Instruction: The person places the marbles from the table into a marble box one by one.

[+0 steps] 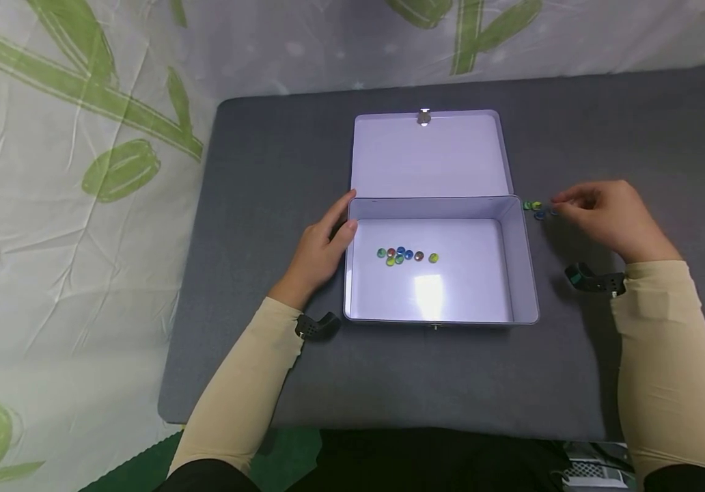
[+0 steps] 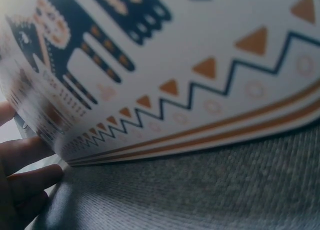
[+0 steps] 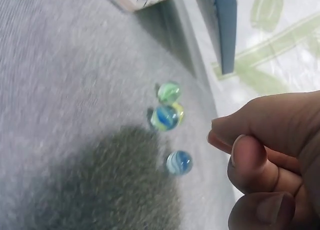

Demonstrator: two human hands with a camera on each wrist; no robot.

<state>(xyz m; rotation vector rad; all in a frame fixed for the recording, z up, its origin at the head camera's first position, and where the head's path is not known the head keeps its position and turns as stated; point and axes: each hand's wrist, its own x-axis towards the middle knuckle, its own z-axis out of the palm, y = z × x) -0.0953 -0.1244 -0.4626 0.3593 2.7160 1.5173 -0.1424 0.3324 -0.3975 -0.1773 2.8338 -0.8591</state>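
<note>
A white lidded box stands with its lid laid back, a metal latch on the lid's far edge. Several glass marbles lie on its floor, left of the middle. My left hand holds the box's left side near the back corner, thumb at the rim and fingers against the patterned outer wall. Right of the box, my right hand hovers by a small group of marbles, with green marble and blue marble among them. Its fingers are loosely bent; no marble shows between them.
The box rests on a grey cloth-covered table. A white curtain with green leaf print hangs behind and to the left. Dark bands sit on both wrists.
</note>
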